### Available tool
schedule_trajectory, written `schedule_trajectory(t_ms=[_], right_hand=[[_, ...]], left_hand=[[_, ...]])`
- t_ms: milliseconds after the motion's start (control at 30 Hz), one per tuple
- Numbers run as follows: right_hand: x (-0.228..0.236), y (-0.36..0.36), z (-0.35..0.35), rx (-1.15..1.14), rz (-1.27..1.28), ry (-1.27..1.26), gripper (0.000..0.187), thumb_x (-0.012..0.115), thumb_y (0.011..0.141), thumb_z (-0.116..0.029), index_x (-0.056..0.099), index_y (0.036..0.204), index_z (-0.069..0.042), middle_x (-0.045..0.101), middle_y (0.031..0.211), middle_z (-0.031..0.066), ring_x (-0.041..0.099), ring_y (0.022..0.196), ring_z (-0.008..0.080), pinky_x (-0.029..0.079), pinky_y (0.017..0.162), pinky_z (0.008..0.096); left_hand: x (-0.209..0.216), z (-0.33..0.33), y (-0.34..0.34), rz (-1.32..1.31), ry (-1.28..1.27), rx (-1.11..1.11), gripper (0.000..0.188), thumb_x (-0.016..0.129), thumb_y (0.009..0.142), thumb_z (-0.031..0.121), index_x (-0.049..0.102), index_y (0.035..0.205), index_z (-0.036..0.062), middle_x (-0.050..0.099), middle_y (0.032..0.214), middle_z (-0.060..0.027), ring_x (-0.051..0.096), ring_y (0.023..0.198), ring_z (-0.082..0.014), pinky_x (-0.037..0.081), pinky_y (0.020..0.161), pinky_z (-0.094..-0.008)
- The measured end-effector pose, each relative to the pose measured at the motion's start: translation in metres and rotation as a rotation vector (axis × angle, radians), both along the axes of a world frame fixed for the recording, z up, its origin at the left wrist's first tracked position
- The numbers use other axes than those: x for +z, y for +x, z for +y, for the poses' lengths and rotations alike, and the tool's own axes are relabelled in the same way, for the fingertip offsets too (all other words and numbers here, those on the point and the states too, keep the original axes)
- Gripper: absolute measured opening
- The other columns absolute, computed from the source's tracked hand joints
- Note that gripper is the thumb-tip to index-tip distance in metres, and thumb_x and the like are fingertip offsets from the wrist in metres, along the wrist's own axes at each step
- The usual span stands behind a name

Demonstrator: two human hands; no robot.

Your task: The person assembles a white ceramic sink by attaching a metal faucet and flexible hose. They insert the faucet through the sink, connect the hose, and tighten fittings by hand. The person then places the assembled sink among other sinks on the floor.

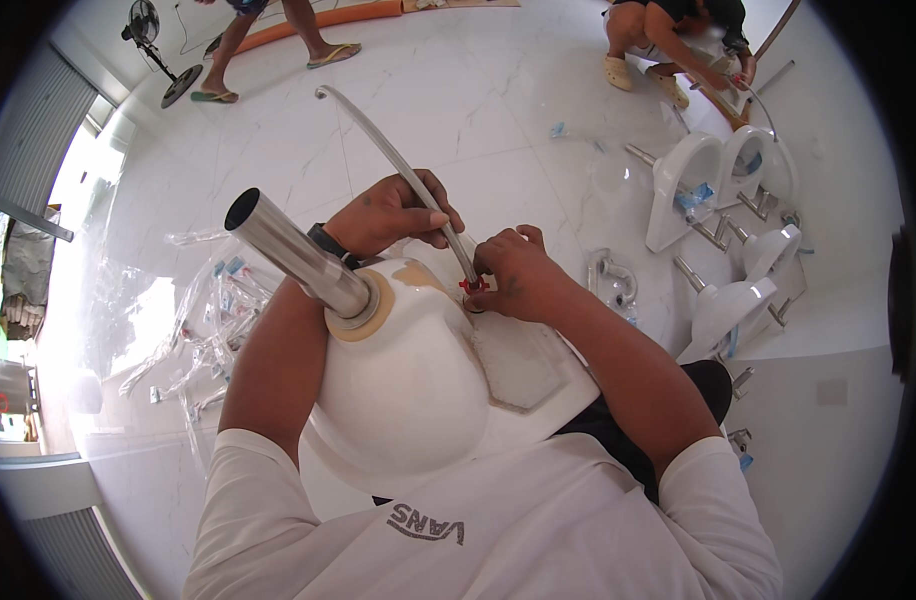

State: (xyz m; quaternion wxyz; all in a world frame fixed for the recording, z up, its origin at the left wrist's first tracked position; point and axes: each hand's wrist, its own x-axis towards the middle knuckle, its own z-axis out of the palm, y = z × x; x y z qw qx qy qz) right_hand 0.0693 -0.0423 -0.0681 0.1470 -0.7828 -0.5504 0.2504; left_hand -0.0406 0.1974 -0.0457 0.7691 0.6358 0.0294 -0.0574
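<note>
A white ceramic washbasin lies upside down against my lap. A shiny metal drain pipe sticks up from its underside, with a tan ring round its base. My left hand is closed round a grey flexible water hose, its thumb pressed along the hose. The hose's far end curls free above the floor. At its lower end sits a red plastic nut, by the basin's faucet hole. My right hand is closed on that nut; some of its fingertips are hidden.
Several white basins with metal pipes lie on the right. Wrapped metal fittings and clear plastic spread across the floor at left. A co-worker crouches at far right; another person's legs and a fan are at far left.
</note>
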Motion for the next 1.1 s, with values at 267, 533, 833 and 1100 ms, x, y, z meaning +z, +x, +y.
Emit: schedule_trajectory(t_ms=[267,533,833,1100], right_hand=[[-0.013,0.016,-0.003,0.074,0.104,0.099,0.042,0.081,0.085,-0.027,0.073,0.123,-0.013,0.061,0.133,0.0102,0.049,0.135,0.0287,0.028,0.118,0.0473],[-0.017,0.002,-0.003,0.037,-0.033,0.255,0.029,0.081,0.084,-0.03,0.071,0.102,-0.01,0.06,0.112,0.0093,0.054,0.123,0.0279,0.032,0.114,0.0481],[0.001,0.004,-0.006,0.033,-0.113,0.177,0.044,0.081,0.084,-0.033,0.072,0.117,-0.006,0.058,0.129,0.0124,0.051,0.131,0.029,0.031,0.117,0.0473],[-0.01,0.017,-0.004,0.054,0.112,0.145,0.037,0.08,0.086,-0.027,0.073,0.12,-0.013,0.053,0.145,0.0119,0.044,0.142,0.0293,0.03,0.119,0.0481]], left_hand=[[-0.001,0.007,0.005,-0.004,0.021,-0.021,0.023,0.071,0.098,0.011,0.056,0.114,0.0031,0.073,0.111,-0.0184,0.073,0.101,-0.0251,0.062,0.088,-0.0358],[0.001,0.005,0.004,0.001,0.031,-0.005,0.022,0.072,0.097,0.012,0.057,0.111,0.0025,0.074,0.108,-0.0181,0.073,0.095,-0.0216,0.061,0.087,-0.033],[0.0,0.006,0.006,0.024,0.04,-0.009,0.023,0.071,0.098,0.011,0.056,0.114,0.0033,0.073,0.111,-0.0193,0.074,0.099,-0.0249,0.062,0.087,-0.0361],[0.001,0.006,0.005,-0.001,0.014,-0.022,0.022,0.071,0.098,0.012,0.057,0.112,0.0035,0.074,0.109,-0.0184,0.074,0.097,-0.0235,0.061,0.087,-0.0349]])
